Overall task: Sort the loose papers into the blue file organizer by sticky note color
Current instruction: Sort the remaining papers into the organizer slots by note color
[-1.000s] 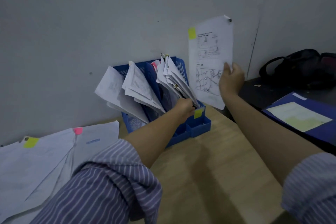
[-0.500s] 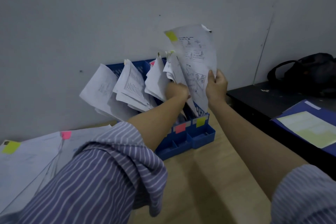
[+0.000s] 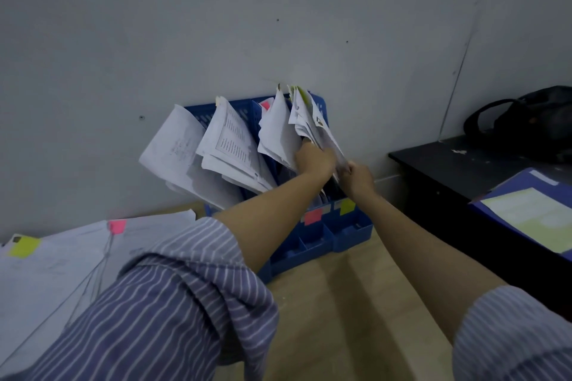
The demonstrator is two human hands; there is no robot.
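The blue file organizer (image 3: 349,227) stands at the far side of the wooden desk (image 3: 340,303), against the grey wall, with sheaves of white paper fanning up and leftward out of its slots. A pink sticky note (image 3: 313,216) and a yellow-green sticky note (image 3: 347,206) mark two front compartments side by side, the pink one to the left. The left hand (image 3: 315,161) reaches into the rightmost bundle of papers (image 3: 305,120), fingers closed among the sheets and pushing them leftward. The right hand (image 3: 357,176), just right of it, is closed in a pinch on the lower edge of a sheet at the right edge of that same bundle. Both striped sleeves are rolled above the forearms. On the near left of the desk lies a spread of loose papers (image 3: 52,266) carrying a pink tab (image 3: 117,226) and a yellow-green tab (image 3: 24,247). To the right, a darker desk (image 3: 448,164) carries a blue folder (image 3: 523,182) and, farther back, a black bag (image 3: 526,120).
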